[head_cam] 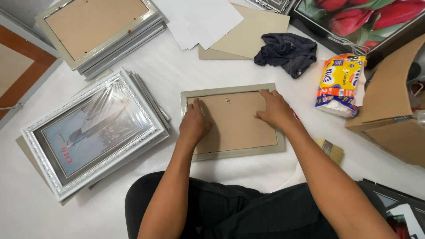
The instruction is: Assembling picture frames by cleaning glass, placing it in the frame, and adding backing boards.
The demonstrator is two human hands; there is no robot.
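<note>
A silver picture frame (pixel 230 90) lies face down on the white surface in front of me, its brown backing board (pixel 237 126) showing. My left hand (pixel 194 123) lies flat on the board's left side, fingers together, near the frame's left edge. My right hand (pixel 275 109) presses flat on the board's right side, fingers pointing to the upper left. Neither hand grips anything. A small metal hanger (pixel 228 101) sits near the board's top edge between my hands.
A stack of ornate silver frames (pixel 88 132) lies left, another face-down stack (pixel 97 31) at upper left. Paper and card sheets (pixel 221 26), a dark cloth (pixel 287 52), a yellow packet (pixel 340 84), a cardboard box (pixel 389 106) and a paintbrush (pixel 332 150) lie around.
</note>
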